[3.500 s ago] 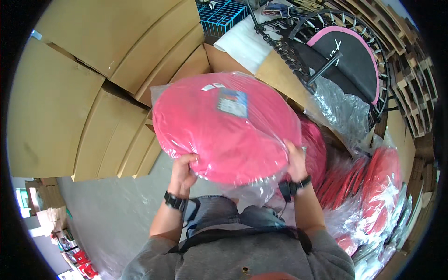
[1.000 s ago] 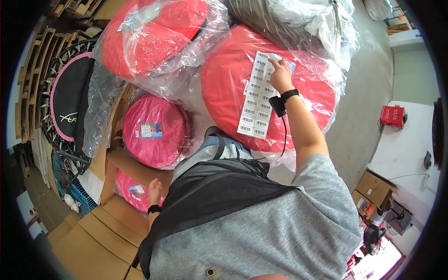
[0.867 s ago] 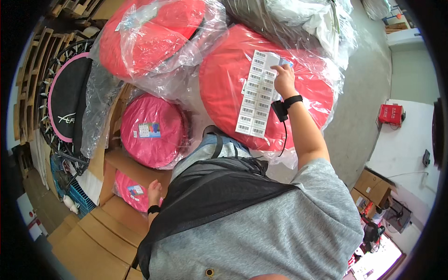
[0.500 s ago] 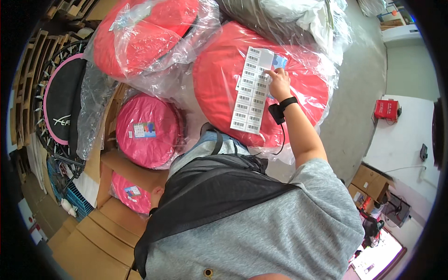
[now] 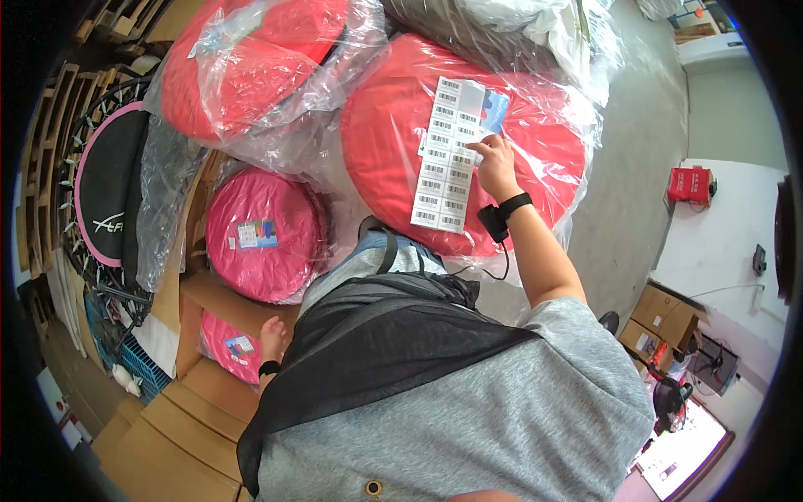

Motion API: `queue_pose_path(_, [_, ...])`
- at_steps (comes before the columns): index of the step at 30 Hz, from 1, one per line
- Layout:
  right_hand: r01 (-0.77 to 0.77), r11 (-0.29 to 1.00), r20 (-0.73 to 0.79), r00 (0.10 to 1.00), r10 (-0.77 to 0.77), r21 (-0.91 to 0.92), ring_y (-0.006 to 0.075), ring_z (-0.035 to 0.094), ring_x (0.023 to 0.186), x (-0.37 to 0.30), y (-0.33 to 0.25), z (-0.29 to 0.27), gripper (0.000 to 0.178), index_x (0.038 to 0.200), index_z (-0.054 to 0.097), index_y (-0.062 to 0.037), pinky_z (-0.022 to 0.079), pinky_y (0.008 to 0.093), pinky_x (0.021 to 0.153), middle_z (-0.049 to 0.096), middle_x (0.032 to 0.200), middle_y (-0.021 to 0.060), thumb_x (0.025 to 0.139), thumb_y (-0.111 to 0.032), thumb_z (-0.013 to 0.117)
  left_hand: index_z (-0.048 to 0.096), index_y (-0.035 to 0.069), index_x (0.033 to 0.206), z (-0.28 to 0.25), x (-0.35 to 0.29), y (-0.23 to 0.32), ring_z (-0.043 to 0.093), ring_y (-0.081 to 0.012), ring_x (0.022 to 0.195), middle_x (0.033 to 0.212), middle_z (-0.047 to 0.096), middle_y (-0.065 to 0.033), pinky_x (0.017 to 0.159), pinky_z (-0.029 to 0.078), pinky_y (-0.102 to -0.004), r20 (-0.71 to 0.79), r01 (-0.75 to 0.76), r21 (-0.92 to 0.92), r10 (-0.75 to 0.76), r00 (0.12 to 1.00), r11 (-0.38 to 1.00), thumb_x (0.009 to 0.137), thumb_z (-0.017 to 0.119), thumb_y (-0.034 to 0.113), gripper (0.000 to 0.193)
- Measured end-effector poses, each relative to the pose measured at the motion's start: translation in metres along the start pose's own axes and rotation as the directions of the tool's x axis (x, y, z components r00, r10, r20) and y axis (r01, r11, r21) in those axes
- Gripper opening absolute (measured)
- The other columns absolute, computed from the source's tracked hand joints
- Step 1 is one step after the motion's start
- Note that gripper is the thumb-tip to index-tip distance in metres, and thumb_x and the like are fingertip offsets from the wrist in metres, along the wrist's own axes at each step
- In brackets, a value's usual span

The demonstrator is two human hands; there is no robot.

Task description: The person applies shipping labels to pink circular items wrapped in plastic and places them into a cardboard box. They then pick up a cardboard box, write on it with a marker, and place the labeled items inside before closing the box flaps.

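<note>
Grip narrow, hold unclear, R hand (image 5: 499, 170) is touching wht rect paper label sheet (image 5: 439, 159) on plastic-wrapped rnd red disc (image 5: 381, 125).

bright, diffuse light | white patch (image 5: 682, 448), lower right, overexposed | plastic wrap (image 5: 577, 102) glints | edges bend, corners black

A label sheet (image 5: 441, 167) lies on a package (image 5: 376, 138), trampoline (image 5: 107, 184) far left.

"What holds up your sheet of stickers (image 5: 441, 163)?"

"The big red round bag (image 5: 376, 125) in front of you. The sheet lies on top of it."

"What about your open brown box (image 5: 226, 289)?"

"A pink round bag (image 5: 219, 335) lies inside. You can see gray floor (image 5: 636, 159) to the right."
</note>
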State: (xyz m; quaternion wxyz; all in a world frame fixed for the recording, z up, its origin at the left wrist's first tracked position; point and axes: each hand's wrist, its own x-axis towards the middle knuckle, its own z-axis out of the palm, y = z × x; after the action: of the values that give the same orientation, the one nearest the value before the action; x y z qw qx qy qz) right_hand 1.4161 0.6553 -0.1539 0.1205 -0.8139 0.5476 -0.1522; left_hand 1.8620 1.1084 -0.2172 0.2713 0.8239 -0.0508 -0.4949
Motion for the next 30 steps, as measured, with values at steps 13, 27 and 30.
queue_pose_path(13, [-0.033, 0.999, 0.006, 0.999, 0.033, 0.025, 0.0262, 0.048, 0.086, -0.028, -0.013, 0.0, 0.03, 0.085, 0.066, -0.0161, 0.04, 0.036, 0.073, 0.053, 0.086, 0.0068, 0.065, 0.0, 0.05, 0.047, 0.002, 0.113, -0.023, 0.037, -0.062, 0.05, -0.0097, 0.063, 0.079, 0.052, -0.0017, 0.052, 0.044, -0.0227, 0.108, 0.025, -0.249, 0.002, 0.994, 0.968, 0.081, 0.053, 0.009, 0.034])
queue_pose_path(27, [-0.014, 1.0, 0.066, 0.998, 0.012, 0.025, 0.0269, 0.048, 0.085, -0.049, -0.031, -0.008, 0.035, 0.084, 0.067, -0.013, 0.04, 0.0358, 0.076, 0.052, 0.086, 0.0088, 0.064, 0.006, 0.046, 0.045, -0.001, 0.115, -0.035, 0.056, -0.081, 0.051, -0.0113, 0.063, 0.082, 0.054, -0.004, 0.055, 0.044, -0.0227, 0.186, 0.081, -0.34, -0.017, 0.982, 0.937, 0.081, 0.053, 0.009, 0.036])
queue_pose_path(30, [-0.008, 0.998, 0.029, 1.0, 0.006, 0.066, 0.0264, 0.048, 0.085, -0.054, -0.029, -0.005, 0.033, 0.084, 0.067, -0.0136, 0.04, 0.0359, 0.077, 0.052, 0.086, 0.0088, 0.065, 0.004, 0.046, 0.045, -0.001, 0.115, -0.03, 0.046, -0.07, 0.053, -0.012, 0.066, 0.085, 0.055, -0.0048, 0.056, 0.045, -0.0225, 0.131, 0.013, -0.294, 0.027, 0.991, 0.956, 0.082, 0.053, 0.009, 0.035])
